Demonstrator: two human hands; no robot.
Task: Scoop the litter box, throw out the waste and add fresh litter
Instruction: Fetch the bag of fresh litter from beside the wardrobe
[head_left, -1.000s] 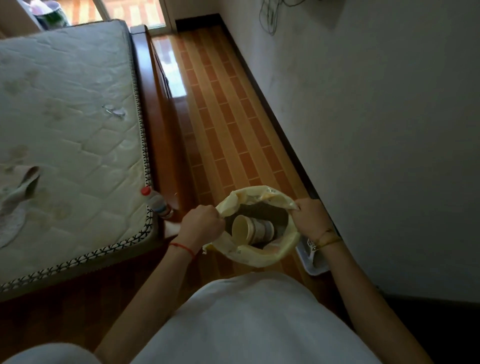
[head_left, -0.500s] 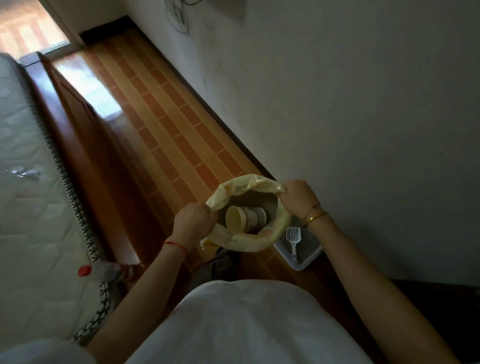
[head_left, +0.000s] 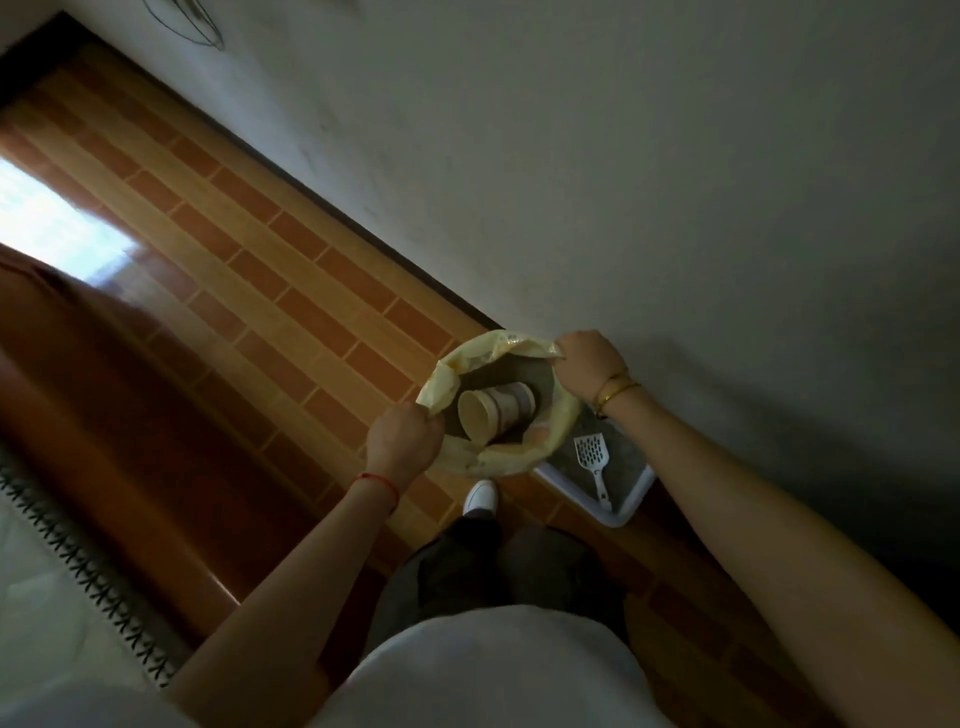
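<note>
Person standing, view straight down over a white shirt and dark trousers. Both hands are raised in front, holding a pale yellow plastic bag open by its rim.

Left hand: fist closed round the near-left edge of the rim, red string on the wrist. Right hand: fingers curled over the far-right edge, gold bracelets on the wrist. Bag mouth stretched wide between the two, roughly round.

Inside the bag: paper cup on its side, mouth toward the left hand, lying on grey contents. Too dim to tell what those are.

Litter box: white, on the tiled floor at the foot of the wall, below and just right of the bag, which hides its far-left part. Grey litter covers the inside. White slotted scoop lies on the litter, handle toward the person, apart from both hands.

One white shoe on the floor under the bag, near the box's corner.

Left side: wooden bed frame. Mattress with stitched edging at lower left. Bright patch of daylight on the floor at far left.
</note>
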